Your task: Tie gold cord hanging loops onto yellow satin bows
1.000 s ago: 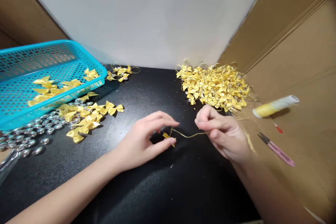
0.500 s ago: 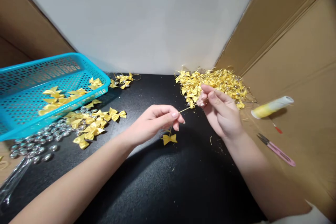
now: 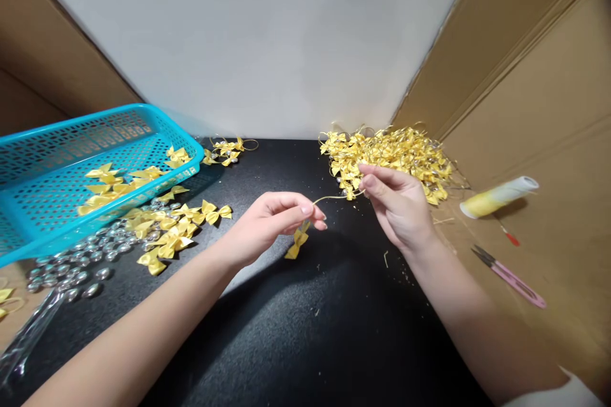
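My left hand (image 3: 281, 219) pinches a thin yellow cord (image 3: 337, 197) between thumb and forefinger. From below those fingers hangs a small yellow ribbon bow (image 3: 296, 243), tilted, above the black work surface (image 3: 267, 331). The cord's other end runs to my right hand (image 3: 394, 203), whose thumb and forefinger are closed on it. Between the two hands the cord bows slightly. How it joins the bow is hidden by my left fingers.
A turquoise basket (image 3: 100, 216) with yellow bows stands left, beside loose bows (image 3: 176, 235) and silver beads (image 3: 81, 261). Finished-looking bows with cord loops are heaped (image 3: 386, 152) back right. A thread spool (image 3: 499, 197), a red-handled tool (image 3: 512, 239) and pink thread snips (image 3: 515, 283) lie right.
My right hand has moved slightly left and down, and the cord, straight before, has slackened. The hanging bow has swung left and turned from level to tilted.
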Action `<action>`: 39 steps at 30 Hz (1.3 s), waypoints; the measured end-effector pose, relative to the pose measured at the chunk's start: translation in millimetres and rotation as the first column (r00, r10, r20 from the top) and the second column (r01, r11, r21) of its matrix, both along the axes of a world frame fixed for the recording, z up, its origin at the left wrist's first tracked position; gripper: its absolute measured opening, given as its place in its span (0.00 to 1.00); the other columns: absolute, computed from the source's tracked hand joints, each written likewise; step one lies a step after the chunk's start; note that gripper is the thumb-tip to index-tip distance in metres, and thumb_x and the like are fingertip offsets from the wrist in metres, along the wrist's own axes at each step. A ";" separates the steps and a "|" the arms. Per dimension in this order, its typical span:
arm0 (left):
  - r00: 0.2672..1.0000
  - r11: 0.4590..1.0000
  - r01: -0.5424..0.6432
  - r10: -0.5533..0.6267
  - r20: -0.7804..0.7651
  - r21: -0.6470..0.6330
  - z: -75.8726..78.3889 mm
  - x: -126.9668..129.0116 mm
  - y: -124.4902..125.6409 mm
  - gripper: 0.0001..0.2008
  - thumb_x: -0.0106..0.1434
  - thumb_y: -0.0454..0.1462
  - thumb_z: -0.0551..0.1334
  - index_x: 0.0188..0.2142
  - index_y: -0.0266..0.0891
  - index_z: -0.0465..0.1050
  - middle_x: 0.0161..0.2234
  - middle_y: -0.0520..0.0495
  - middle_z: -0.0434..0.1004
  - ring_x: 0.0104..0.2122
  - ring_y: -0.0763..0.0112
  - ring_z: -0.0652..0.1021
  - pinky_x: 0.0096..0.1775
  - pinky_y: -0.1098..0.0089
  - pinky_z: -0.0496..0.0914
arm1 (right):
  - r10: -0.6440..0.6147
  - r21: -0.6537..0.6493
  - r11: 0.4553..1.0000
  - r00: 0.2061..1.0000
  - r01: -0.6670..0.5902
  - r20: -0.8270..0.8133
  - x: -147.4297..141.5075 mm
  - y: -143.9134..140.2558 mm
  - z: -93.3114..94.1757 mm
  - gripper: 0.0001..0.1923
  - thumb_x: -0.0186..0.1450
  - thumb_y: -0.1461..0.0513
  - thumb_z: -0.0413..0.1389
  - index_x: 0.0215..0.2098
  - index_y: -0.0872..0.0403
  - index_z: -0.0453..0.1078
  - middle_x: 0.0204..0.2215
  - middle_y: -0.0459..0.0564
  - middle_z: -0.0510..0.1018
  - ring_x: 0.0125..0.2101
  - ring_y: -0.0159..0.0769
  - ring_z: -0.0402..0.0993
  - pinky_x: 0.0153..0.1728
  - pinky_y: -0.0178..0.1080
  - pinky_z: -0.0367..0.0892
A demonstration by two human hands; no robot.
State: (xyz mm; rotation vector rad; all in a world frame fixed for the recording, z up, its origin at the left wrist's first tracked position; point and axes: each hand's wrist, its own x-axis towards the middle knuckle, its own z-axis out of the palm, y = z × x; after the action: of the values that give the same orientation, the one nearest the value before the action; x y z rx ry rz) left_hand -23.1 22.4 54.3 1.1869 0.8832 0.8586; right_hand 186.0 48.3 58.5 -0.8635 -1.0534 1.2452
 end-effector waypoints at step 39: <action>0.997 0.992 -0.074 0.075 0.002 -0.101 -19.8 11.2 -6.6 0.09 0.59 0.43 0.65 0.29 0.40 0.79 0.36 0.46 0.83 0.32 0.71 0.75 0.31 0.73 0.63 | -0.209 0.398 0.916 0.802 -0.038 0.559 -20.9 -15.9 -14.5 0.04 0.60 0.62 0.60 0.27 0.51 0.75 0.28 0.46 0.75 0.32 0.35 0.70 0.36 0.41 0.66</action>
State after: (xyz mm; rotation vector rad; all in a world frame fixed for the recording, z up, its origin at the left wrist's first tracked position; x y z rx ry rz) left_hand -11.9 15.8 34.6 1.0688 0.9604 0.8671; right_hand 165.0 32.4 44.0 -0.9944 -1.6802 0.6357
